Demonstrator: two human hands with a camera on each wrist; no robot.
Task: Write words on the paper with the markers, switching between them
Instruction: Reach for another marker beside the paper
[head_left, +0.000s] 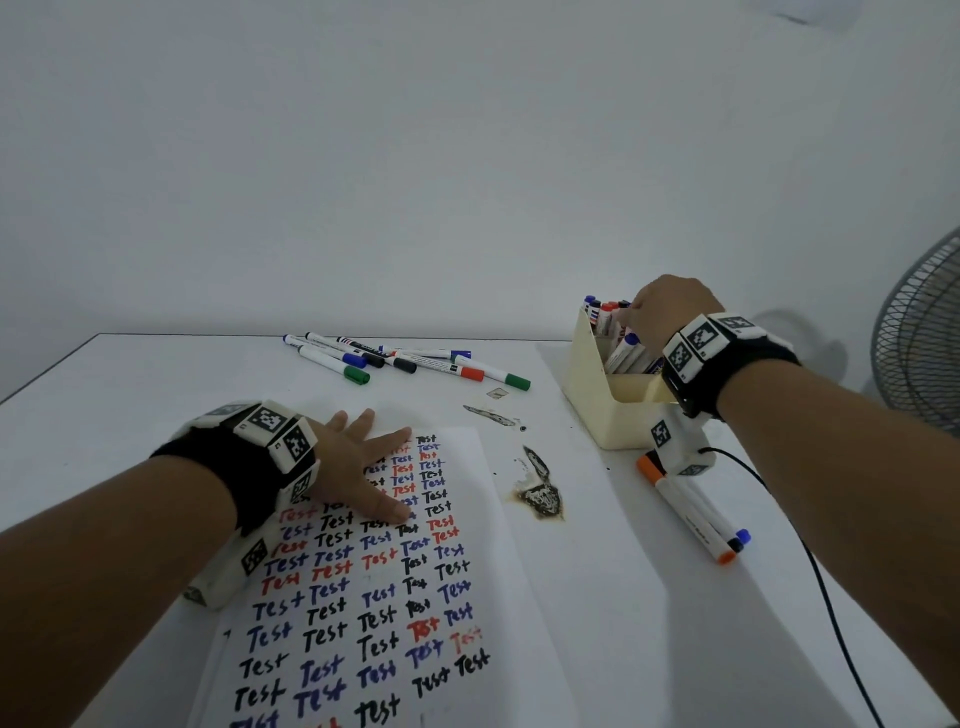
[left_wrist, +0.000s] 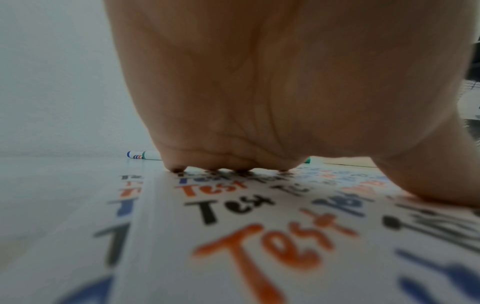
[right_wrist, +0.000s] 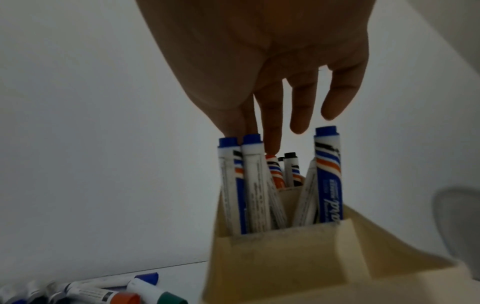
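- Right hand (right_wrist: 262, 67) over the cream holder (head_left: 605, 415) at the table's right edge, fingers straight and reaching among the upright markers (right_wrist: 328, 174), pinching nothing yet.
- Left hand (head_left: 358, 462) spread flat, pressing the paper (head_left: 498, 587) near the table's front edge.
- Step — switching markers; next calls for pinching one barrel, lifting it out, uncapping.
- Loose pens (head_left: 410, 361) along the far edge.

The white sheet of paper (head_left: 498, 525) under my left hand (head_left: 358, 467) carries the handwritten word "Test" over and over in black, blue and red rows. Print on the blue-capped marker (right_wrist: 328, 174) stays unreadable.
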